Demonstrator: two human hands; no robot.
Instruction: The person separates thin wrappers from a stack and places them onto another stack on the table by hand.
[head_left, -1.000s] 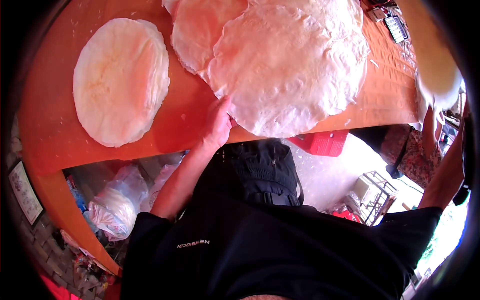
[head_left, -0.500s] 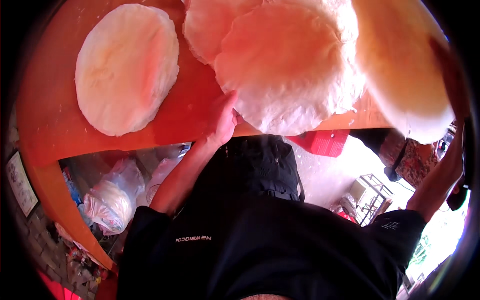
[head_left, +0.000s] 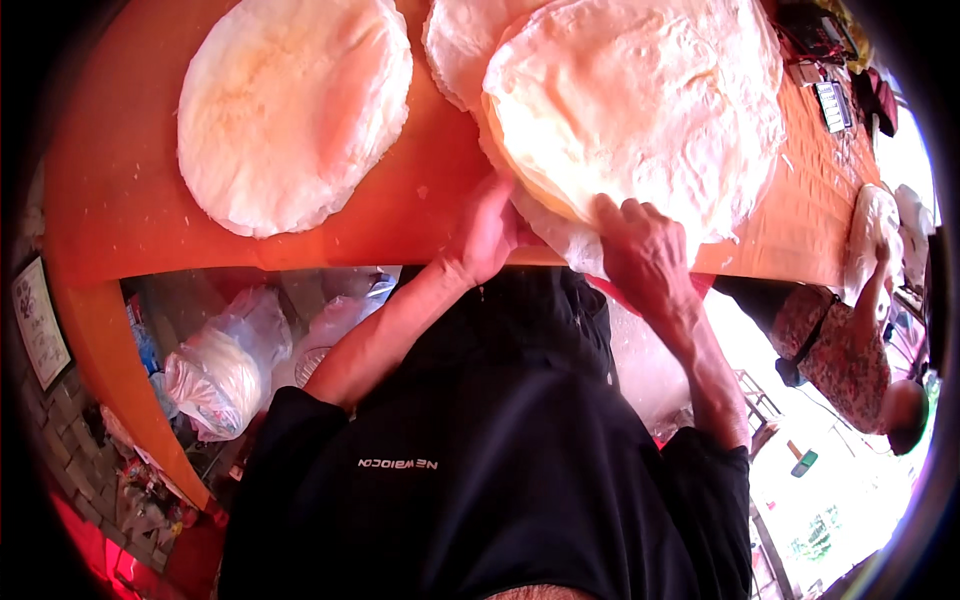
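Observation:
Large, thin, pale round flatbreads lie in an overlapping stack on the orange table. My right hand point(head_left: 645, 250) grips the near edge of the top flatbread point(head_left: 640, 120), knuckles up, fingers curled over the rim. Just left of it, my left hand point(head_left: 483, 238) is at the stack's near-left edge, its thumb side blurred and its other fingers partly hidden under the rim. Part of a lower flatbread point(head_left: 452, 55) shows behind the top one. A separate single flatbread point(head_left: 295, 115) lies flat to the left, apart from both hands.
The orange table's point(head_left: 420, 215) near edge runs just in front of my body. Plastic bags point(head_left: 225, 375) sit beneath it on the left. At the right stands another person in a patterned garment point(head_left: 835, 340), near a pale bag point(head_left: 872, 235). Small items lie at the table's far right.
My right hand has swung in from the far right, bringing a large flatbread over onto the stack. My left hand has shifted slightly right. The view has moved a little.

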